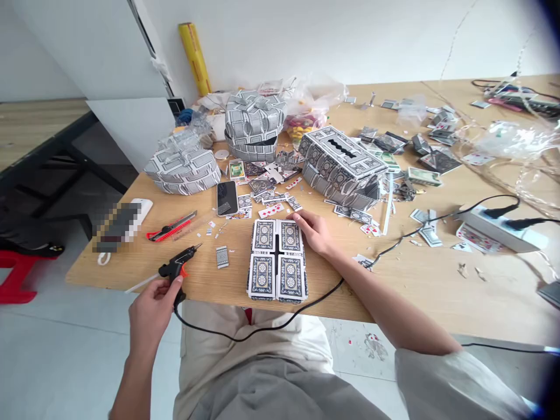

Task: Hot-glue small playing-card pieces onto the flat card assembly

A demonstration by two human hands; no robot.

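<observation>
One pale wood-grain table (pixel 476 297) is seen across the centre and right of the frame. On it, at upper centre, is placed a long grey-and-white box of patterned cards with a slotted top (pixel 343 166). At lower centre, near the table edge, a flat panel of blue-and-white patterned playing cards (pixel 286 262) is laid; its upper right corner is touched by the right hand (pixel 315 233). Whether it is pinched cannot be told. At lower left, a black glue gun with an orange trigger (pixel 174 267) is grasped by the left hand (pixel 153 306), fingers wrapped round its handle. Between gun and panel, one small grey-patterned card piece (pixel 222 257) is noted.
</observation>
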